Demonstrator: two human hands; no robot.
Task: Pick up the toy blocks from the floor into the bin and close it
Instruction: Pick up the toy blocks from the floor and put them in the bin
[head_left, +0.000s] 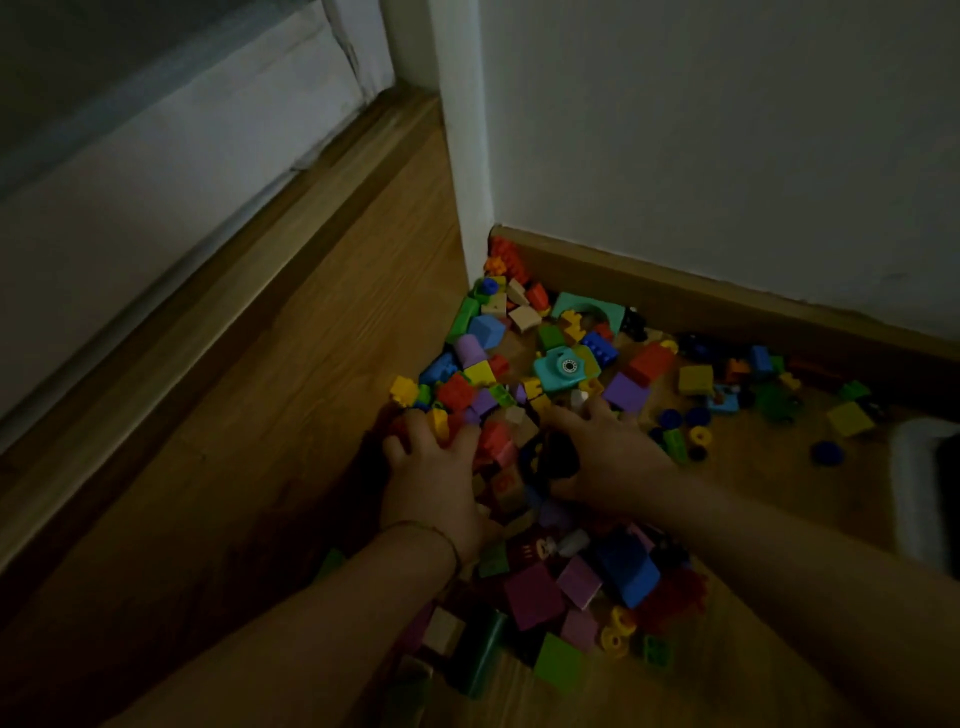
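Many coloured toy blocks (524, 374) lie heaped on the wooden floor in the corner under the white wall. A teal toy camera (563, 366) sits among them. My left hand (434, 478) curls over a clump of red, yellow and pink blocks on the left of the heap. My right hand (605, 452) rests on the blocks opposite it, fingers bent around a dark piece. Both hands cup the same bunch between them. More blocks (597, 587) lie below my wrists. A pale bin edge (919, 493) shows at the far right, mostly cut off.
Wooden skirting (727, 306) runs along the wall behind the heap. A white wall corner (462, 171) stands above the pile. Loose blocks and round blue pieces (826, 452) spread right toward the bin. Bare wooden floor (291, 395) lies to the left.
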